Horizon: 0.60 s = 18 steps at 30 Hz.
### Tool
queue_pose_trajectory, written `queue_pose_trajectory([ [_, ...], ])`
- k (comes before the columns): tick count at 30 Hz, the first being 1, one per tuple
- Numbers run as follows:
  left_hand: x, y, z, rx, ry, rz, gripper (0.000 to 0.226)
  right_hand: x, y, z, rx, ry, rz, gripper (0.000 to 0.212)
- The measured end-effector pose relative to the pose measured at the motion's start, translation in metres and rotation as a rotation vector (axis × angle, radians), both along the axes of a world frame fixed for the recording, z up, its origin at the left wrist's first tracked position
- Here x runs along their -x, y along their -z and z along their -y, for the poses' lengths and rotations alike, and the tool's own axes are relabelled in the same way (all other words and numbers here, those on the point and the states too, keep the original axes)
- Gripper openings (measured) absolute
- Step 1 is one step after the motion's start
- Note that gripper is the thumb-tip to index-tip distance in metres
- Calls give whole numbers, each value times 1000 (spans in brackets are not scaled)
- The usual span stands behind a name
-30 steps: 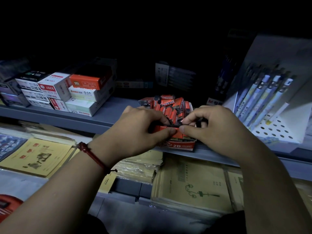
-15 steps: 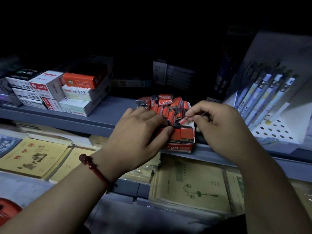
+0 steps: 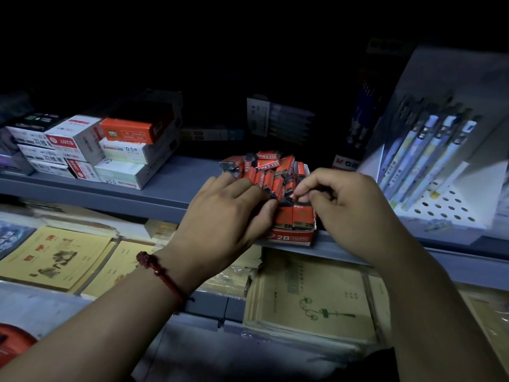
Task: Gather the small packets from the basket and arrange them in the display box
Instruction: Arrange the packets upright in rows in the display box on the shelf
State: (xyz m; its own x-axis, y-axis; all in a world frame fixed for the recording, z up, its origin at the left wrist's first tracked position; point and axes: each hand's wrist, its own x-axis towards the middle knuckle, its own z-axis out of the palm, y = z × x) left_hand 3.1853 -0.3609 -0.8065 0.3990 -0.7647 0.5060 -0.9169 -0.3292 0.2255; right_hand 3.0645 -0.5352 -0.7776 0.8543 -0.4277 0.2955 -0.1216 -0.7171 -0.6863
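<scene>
Pressing flat-fingered on the heaped small packets (image 3: 270, 172) with the left hand (image 3: 228, 213) — pinching one up front with the right hand (image 3: 347, 205). Piled in the red 2B display box (image 3: 292, 238) on the grey shelf (image 3: 170, 188).

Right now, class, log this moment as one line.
left hand: presses packets | right hand: pinches packet | box: heaped, on shelf
</scene>
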Motion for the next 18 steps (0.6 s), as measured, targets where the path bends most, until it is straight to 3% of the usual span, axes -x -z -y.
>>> queue_pose_trajectory([
  [18, -4, -23, 3, 101, 83, 52, 20, -7, -1, 3, 2, 65, 45, 21],
])
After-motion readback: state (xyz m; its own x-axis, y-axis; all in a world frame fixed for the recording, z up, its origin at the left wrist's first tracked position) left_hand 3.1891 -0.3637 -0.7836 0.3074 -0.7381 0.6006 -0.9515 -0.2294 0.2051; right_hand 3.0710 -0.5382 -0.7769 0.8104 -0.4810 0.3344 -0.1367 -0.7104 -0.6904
